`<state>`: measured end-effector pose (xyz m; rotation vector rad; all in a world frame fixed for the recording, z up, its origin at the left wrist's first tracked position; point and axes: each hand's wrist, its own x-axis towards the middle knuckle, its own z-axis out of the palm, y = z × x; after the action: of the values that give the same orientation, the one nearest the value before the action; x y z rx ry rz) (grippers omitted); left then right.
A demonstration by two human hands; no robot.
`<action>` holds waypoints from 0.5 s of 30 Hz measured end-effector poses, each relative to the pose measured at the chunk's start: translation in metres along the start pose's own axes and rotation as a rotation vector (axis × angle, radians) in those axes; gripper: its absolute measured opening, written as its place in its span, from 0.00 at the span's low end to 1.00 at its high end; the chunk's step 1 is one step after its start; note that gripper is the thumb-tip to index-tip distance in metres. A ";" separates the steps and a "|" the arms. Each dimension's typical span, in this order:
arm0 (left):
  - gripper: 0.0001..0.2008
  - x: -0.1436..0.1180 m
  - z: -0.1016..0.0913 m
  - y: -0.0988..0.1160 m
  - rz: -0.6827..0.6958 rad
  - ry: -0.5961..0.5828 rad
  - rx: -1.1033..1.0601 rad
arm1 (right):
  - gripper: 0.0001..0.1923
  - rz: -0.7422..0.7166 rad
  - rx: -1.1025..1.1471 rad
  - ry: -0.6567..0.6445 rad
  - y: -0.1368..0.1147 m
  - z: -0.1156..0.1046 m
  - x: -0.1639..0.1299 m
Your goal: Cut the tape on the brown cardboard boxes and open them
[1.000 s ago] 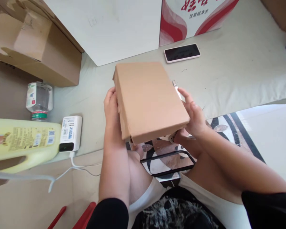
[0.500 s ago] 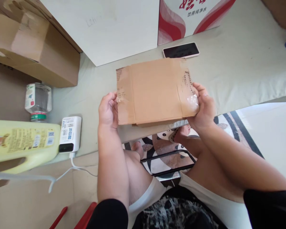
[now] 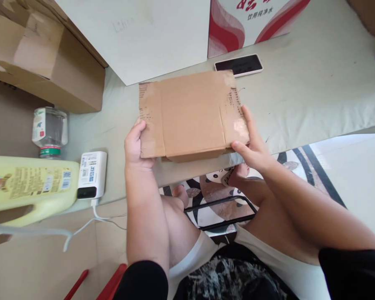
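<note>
A flattened-looking brown cardboard box (image 3: 192,114), with creased flaps and torn, taped ends, is between my two hands over the front of the cloth-covered surface. My left hand (image 3: 136,143) grips its left end, thumb on top and the other fingers out of sight beneath. At the right end my right hand (image 3: 252,139) holds the near corner, its thumb on the top near the front edge and a finger along the side. Below the box's front edge a bit of shiny clear tape shows. Just behind the box lies a phone (image 3: 239,65) with a dark screen.
A white box (image 3: 162,37) and a red-and-white carton (image 3: 226,33) stand at the back. On the left are an open cardboard box (image 3: 75,71), a clear bottle (image 3: 51,131), a white power bank (image 3: 92,175) with a cable, and a yellow jug (image 3: 34,187).
The cardboard box has shifted left and slightly back with both hands. My right thumb now lies on the top by the front edge, and the right fingers have stretched along the side.
</note>
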<state>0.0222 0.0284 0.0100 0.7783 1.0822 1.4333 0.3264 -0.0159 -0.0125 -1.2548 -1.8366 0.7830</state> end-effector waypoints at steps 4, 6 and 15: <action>0.14 -0.006 0.005 0.004 -0.025 0.045 -0.036 | 0.39 -0.021 -0.010 0.020 0.005 0.003 0.003; 0.16 -0.011 0.010 0.006 -0.065 0.057 -0.050 | 0.36 -0.004 0.031 0.050 0.005 0.005 0.004; 0.22 -0.017 0.020 0.006 -0.237 0.056 -0.032 | 0.33 0.058 0.116 0.196 0.005 0.009 0.004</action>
<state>0.0407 0.0156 0.0243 0.5687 1.1513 1.2740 0.3208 -0.0111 -0.0205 -1.2676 -1.5823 0.7581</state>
